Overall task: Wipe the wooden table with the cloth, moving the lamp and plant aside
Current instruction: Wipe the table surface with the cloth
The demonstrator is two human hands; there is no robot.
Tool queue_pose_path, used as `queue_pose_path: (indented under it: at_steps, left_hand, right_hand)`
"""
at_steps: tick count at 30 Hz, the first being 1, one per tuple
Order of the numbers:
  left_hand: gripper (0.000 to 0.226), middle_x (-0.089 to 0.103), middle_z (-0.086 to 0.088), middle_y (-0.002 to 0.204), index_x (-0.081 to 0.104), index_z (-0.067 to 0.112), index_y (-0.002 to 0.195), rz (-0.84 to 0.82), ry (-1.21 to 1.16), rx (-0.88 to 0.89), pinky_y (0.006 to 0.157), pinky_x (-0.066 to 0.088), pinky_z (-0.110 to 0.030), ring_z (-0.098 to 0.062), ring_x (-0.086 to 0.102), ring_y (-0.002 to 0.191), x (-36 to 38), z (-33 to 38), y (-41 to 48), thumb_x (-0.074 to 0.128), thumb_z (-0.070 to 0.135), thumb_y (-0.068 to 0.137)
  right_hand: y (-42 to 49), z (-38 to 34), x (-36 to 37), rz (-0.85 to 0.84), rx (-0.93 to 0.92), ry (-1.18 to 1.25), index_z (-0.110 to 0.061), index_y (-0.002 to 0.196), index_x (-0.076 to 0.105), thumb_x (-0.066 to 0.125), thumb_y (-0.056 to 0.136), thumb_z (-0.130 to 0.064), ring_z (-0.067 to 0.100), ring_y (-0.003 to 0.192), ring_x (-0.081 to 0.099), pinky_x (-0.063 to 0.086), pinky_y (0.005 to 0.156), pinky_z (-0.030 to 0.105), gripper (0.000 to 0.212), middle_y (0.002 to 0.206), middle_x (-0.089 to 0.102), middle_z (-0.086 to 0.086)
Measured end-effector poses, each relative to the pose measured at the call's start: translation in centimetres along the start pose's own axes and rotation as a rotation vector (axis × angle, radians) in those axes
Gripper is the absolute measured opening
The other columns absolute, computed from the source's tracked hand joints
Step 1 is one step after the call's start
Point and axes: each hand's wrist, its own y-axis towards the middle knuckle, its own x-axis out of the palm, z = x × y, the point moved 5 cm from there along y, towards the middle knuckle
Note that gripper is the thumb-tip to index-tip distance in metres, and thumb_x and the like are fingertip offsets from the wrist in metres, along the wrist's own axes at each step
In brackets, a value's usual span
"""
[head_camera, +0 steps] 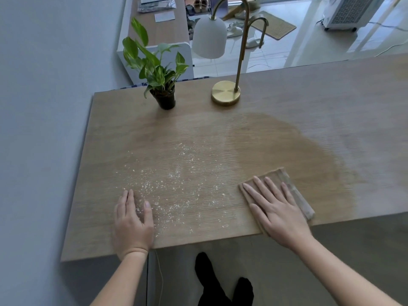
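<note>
**Brown cloth flat under the right hand**

One cloth (298,195): tan-brown, folded into a flat pad. Lying on the wooden counter (331,107) near the front edge, on the right side. Pressed down by the right hand (276,208), fingers straight and spread. Left hand (132,224) flat on the counter too, fingers straight, holding nothing, at the edge of lots of tiny white crumbs (176,184). Darker patch of wood around the cloth. At the back: one plant (159,69) in a black pot, one gold lamp (225,93) with a white shade, near each other, not touching.

One lamp (225,93), one plant (159,69), one cloth (284,180) (folded), two hands (132,226).
</note>
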Motion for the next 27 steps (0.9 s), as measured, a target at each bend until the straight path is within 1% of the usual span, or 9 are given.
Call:
queue_pose_path:
  at_steps: [3,6,10,12,15,18,20,23,27]
  left_hand:
    - [0.075,0.045,-0.011,0.166,0.049,0.007,0.158,-0.011,0.000,-0.007,0.127,0.033,-0.053,-0.031,0.037,0.154,-0.1,0.3,-0.1,0.036,0.056,0.103]
    - [0.075,0.046,-0.012,0.165,0.049,0.007,0.158,-0.005,0.004,0.000,0.126,0.033,-0.054,-0.032,0.038,0.153,-0.2,0.6,-0.1,0.035,0.056,0.103]
    - [0.074,0.046,-0.012,0.165,0.050,0.007,0.157,-0.007,0.013,-0.005,0.125,0.034,-0.055,-0.032,0.039,0.153,-0.3,0.6,-0.2,0.036,0.055,0.103]
    - [0.073,0.047,-0.011,0.165,0.050,0.007,0.157,-0.003,0.009,-0.006,0.125,0.035,-0.055,-0.032,0.039,0.152,-0.4,0.7,-0.3,0.037,0.054,0.103]
    - [0.072,0.046,-0.011,0.165,0.050,0.007,0.158,-0.003,0.008,-0.002,0.125,0.035,-0.054,-0.032,0.039,0.153,-0.2,0.6,-0.2,0.038,0.053,0.104]
    - [0.073,0.047,-0.012,0.165,0.050,0.007,0.158,0.002,-0.005,0.000,0.127,0.033,-0.052,-0.031,0.038,0.153,-0.1,0.5,-0.1,0.037,0.054,0.104]
    - [0.074,0.046,-0.011,0.165,0.049,0.009,0.158,0.003,-0.016,-0.016,0.126,0.033,-0.052,-0.030,0.037,0.154,0.0,0.3,-0.1,0.036,0.056,0.103]
    - [0.075,0.044,-0.007,0.167,0.048,0.012,0.160,-0.015,-0.012,-0.020,0.125,0.036,-0.052,-0.027,0.036,0.155,0.0,0.4,-0.3,0.033,0.059,0.103]
    - [0.075,0.043,-0.004,0.168,0.047,0.014,0.160,-0.017,0.010,-0.023,0.124,0.038,-0.052,-0.026,0.036,0.156,0.0,0.2,-0.1,0.033,0.060,0.103]
  right_hand:
    - [-2.9,7.2,-1.4,0.009,0.149,-0.012,-0.062,0.160,-0.001,0.006,0.105,-0.068,0.006,0.162,-0.008,-0.003,0.132,0.044,0.056,0.174,-0.001,-0.024]
    - [-0.8,12.8,-3.2,0.065,0.367,0.034,-0.060,0.162,0.002,0.001,0.101,-0.071,0.009,0.163,-0.002,-0.002,0.130,0.046,0.062,0.175,-0.001,-0.021]
    - [6.5,11.6,-3.8,0.093,0.603,0.128,-0.048,0.167,0.001,0.014,0.109,-0.058,0.019,0.163,-0.006,-0.004,0.130,0.054,0.060,0.178,-0.004,-0.010]
    - [9.1,7.2,-3.3,0.067,0.482,0.105,-0.048,0.166,-0.004,0.014,0.110,-0.057,0.018,0.163,-0.010,-0.006,0.130,0.053,0.059,0.177,-0.011,-0.010]
    - [6.6,-0.2,-1.2,0.014,0.107,0.032,-0.054,0.163,-0.010,0.009,0.109,-0.062,0.014,0.162,-0.016,-0.008,0.131,0.049,0.058,0.173,-0.016,-0.018]
    - [0.8,-0.9,-0.1,-0.039,-0.076,0.001,-0.059,0.161,-0.008,0.009,0.108,-0.064,0.007,0.161,-0.015,-0.004,0.132,0.047,0.056,0.172,-0.014,-0.025]
    - [1.0,2.3,-1.1,-0.021,-0.038,-0.018,-0.062,0.160,-0.004,0.010,0.107,-0.066,0.005,0.161,-0.010,-0.001,0.132,0.045,0.056,0.172,-0.007,-0.026]
    - [5.9,7.3,-3.4,0.044,0.192,0.026,-0.063,0.160,-0.003,0.005,0.104,-0.068,0.010,0.163,-0.002,-0.001,0.131,0.047,0.056,0.175,-0.003,-0.022]
    - [14.8,6.9,-4.9,0.082,0.477,0.123,-0.049,0.166,0.000,0.009,0.107,-0.061,0.018,0.163,-0.007,-0.004,0.130,0.054,0.061,0.177,-0.006,-0.012]
